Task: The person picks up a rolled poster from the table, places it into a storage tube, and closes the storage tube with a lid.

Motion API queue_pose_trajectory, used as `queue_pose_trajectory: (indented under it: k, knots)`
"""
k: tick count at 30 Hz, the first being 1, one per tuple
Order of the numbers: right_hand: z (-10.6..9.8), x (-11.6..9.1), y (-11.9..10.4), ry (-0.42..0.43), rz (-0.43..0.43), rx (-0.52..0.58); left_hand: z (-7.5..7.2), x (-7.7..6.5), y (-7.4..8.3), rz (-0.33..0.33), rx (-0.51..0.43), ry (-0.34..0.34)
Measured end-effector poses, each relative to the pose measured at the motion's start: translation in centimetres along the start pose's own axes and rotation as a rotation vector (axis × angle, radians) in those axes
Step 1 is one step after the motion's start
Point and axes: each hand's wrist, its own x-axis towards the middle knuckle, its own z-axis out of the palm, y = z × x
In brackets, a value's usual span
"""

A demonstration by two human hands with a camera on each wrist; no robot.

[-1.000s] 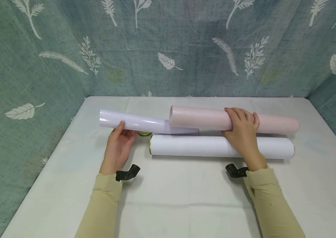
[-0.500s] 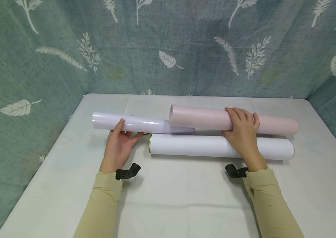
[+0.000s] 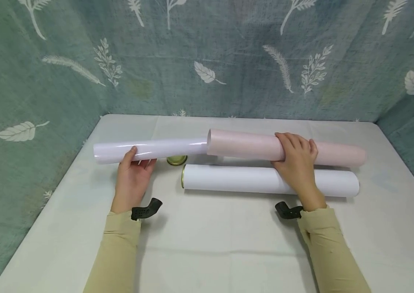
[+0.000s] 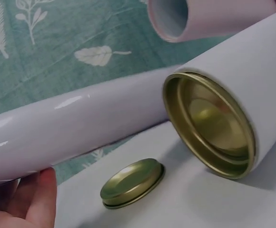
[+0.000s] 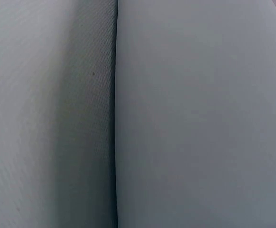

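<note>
My left hand holds a glossy white rolled sheet near its left end, thumb on the front and fingers underneath. The roll's right end is hidden at the pink roll; whether it lies under or behind it I cannot tell. My right hand grips the pink roll from above, around its middle. The pink roll's left end is hollow in the left wrist view. In front lies a white tube, its left end a gold-coloured metal rim. The right wrist view shows mostly the tube's side.
A small gold-coloured metal lid lies on the white-covered table, just left of the tube's rimmed end. A green-blue leaf-patterned curtain stands behind and at both sides.
My left hand has moved left with the glossy roll, whose left end has shifted left and swung slightly downward in view. The lid shows more now. My right hand and pink roll stay nearly still.
</note>
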Motion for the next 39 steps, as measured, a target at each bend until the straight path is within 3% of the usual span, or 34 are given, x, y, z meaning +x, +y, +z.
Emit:
queue_pose_trajectory:
  k: [11,14,29,39]
  knots:
    - [0.1,0.0,0.2,0.005,-0.009,-0.009,-0.1,-0.2,0.9,-0.042,-0.085,-0.060]
    - [0.1,0.1,0.1,0.000,-0.008,-0.011,-0.2,-0.2,1.2,-0.018,-0.088,-0.069]
    - [0.1,0.0,0.2,0.003,-0.009,-0.014,-0.6,-0.3,2.6,0.089,-0.148,0.154]
    - [0.1,0.1,0.1,-0.003,0.004,-0.013,-0.7,-0.2,2.6,0.069,-0.150,0.170]
